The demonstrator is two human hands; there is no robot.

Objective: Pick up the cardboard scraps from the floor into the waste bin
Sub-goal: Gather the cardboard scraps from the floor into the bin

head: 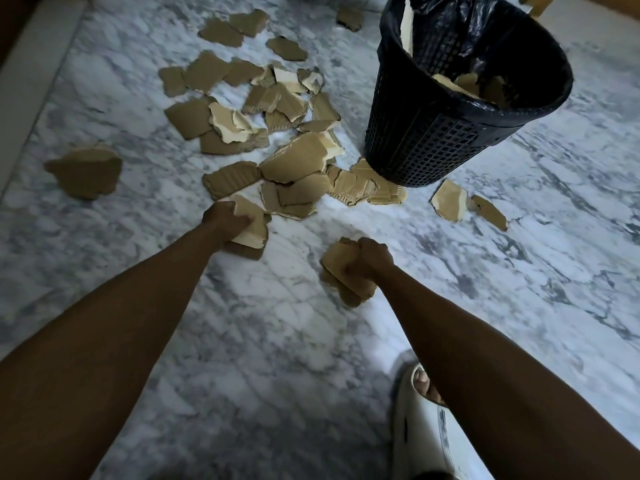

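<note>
Fingers [239, 221] of the left hand [225, 223] curl round a pale-faced cardboard scrap [251, 230] at the near edge of the scatter; the right hand [369, 261] clenches a stack of brown scraps [346, 271] just above the marble floor [277, 341]. Both hands look loaded, so the gathering step seems done and the carry comes next: lift both toward the waste bin [433, 147] at one o'clock, over its rim. The right stack's long axis runs from ten to four o'clock. Many scraps [294, 157] remain at twelve o'clock.
</note>
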